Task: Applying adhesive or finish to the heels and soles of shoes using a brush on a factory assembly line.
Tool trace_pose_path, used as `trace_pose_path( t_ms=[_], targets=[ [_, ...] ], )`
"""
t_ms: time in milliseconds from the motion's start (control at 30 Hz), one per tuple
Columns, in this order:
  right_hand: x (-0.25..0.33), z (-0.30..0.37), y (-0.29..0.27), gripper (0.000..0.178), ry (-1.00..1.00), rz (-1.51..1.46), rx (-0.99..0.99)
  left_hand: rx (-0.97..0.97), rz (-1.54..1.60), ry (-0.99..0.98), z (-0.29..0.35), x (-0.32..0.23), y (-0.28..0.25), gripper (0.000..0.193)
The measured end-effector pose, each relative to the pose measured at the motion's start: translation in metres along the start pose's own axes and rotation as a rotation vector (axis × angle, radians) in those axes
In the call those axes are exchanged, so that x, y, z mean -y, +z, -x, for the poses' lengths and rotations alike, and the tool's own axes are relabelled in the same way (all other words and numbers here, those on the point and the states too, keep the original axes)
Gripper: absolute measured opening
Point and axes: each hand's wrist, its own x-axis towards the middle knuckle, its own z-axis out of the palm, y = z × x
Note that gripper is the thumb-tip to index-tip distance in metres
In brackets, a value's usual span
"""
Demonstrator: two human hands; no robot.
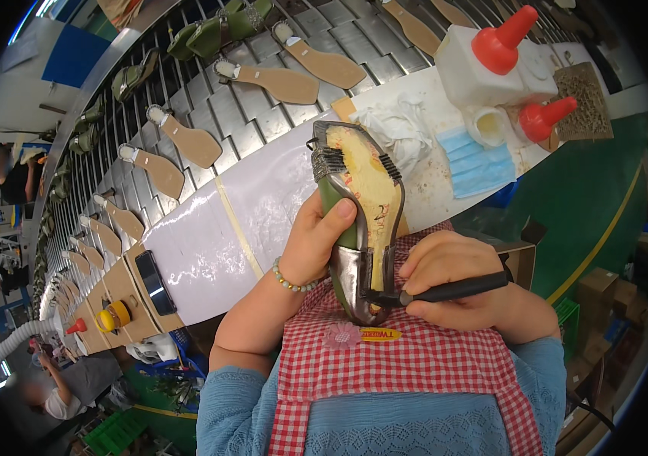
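My left hand [316,237] grips a sandal upper [349,277] stretched on a green last, with its underside facing up. Shiny metallic straps wrap the toe and heel ends, and the yellowish insole [370,190] has glue-like stains. My left thumb lies along the side of the last. The fingers of my right hand [457,281] are closed round a black-handled tool [461,290]. Its dark tip reaches the heel end of the sandal, close to my apron; the exact kind of tip is too small to make out.
A conveyor of metal slats [263,125] carries several tan soles [278,83] and green lasts [225,34]. On the white bench sheet [202,243] are a phone [155,283], a yellow tape roll [113,316], a blue mask [476,161], crumpled white cloth [396,129] and red-capped white bottles [472,64].
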Motion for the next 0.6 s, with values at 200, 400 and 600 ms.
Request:
trace_pose_path(
  t_ms=[200, 400, 600],
  targets=[
    [0.001, 0.009, -0.005, 0.020, 0.251, -0.603, -0.317, -0.125, -0.050, 0.200, 0.005, 0.000, -0.019, 0.053],
    [-0.035, 0.003, 0.009, 0.020, 0.243, -0.688, -0.554, -0.419, -0.587, 0.550, 0.031, 0.039, -0.084, 0.063],
    [-0.058, -0.008, 0.046, 0.015, 0.355, -0.646, -0.606, -0.359, -1.080, 0.547, 0.054, 0.033, -0.069, 0.082]
  ],
)
